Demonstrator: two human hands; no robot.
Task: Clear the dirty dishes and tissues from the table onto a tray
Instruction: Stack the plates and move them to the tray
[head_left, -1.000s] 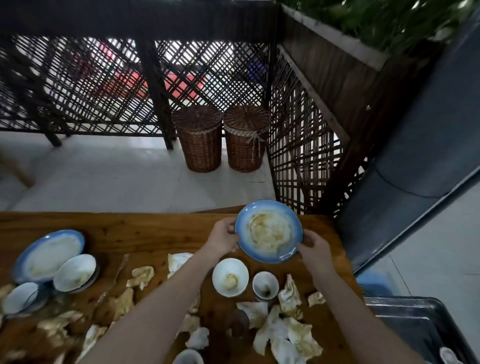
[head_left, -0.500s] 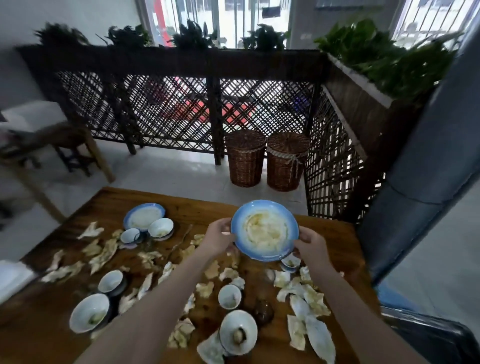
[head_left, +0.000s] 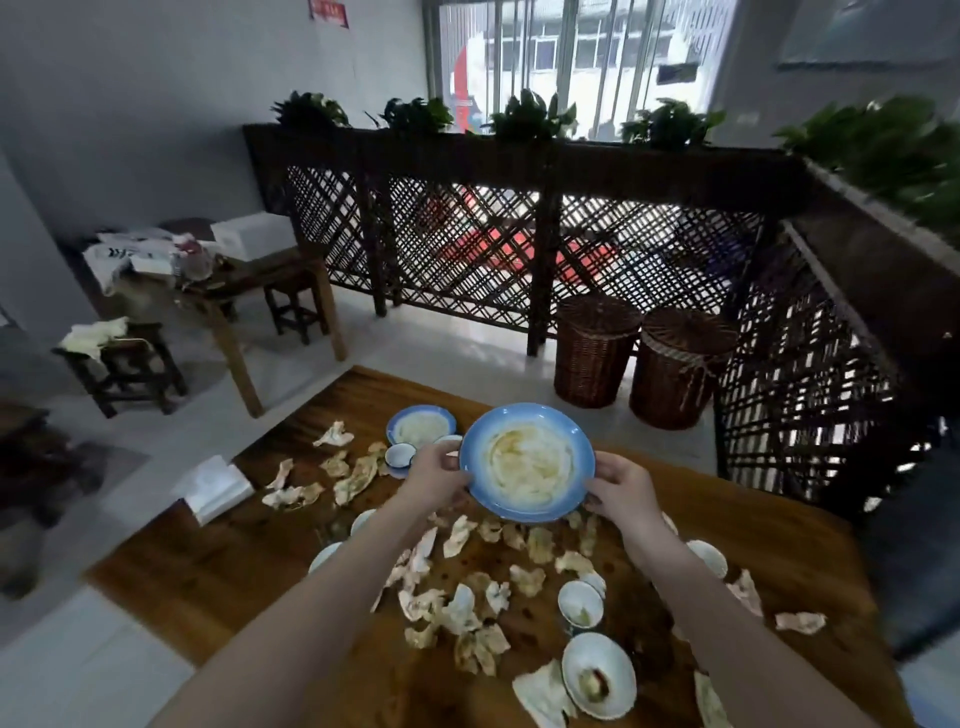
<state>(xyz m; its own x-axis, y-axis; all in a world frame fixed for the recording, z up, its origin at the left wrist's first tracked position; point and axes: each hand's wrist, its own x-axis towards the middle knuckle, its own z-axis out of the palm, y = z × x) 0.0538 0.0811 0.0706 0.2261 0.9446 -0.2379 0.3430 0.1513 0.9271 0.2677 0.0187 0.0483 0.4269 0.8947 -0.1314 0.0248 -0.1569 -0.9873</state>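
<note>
Two hands hold one dirty blue plate (head_left: 527, 462): the left hand (head_left: 436, 480) grips its left edge and the right hand (head_left: 621, 491) its right edge, fingers curled on the rim. I think this grip on both sides is there to steady the plate, so that the yellowish residue does not slide off. The plate is in the air above the wooden table (head_left: 249, 561). Under it, many crumpled tissues (head_left: 457, 608) lie between small white bowls (head_left: 582, 603), and a second blue plate (head_left: 421, 427) stands farther away. No tray is visible, so most of the clearing seems not yet done.

Blue plate (head_left: 527, 462) higher above the table (head_left: 208, 571)
</note>
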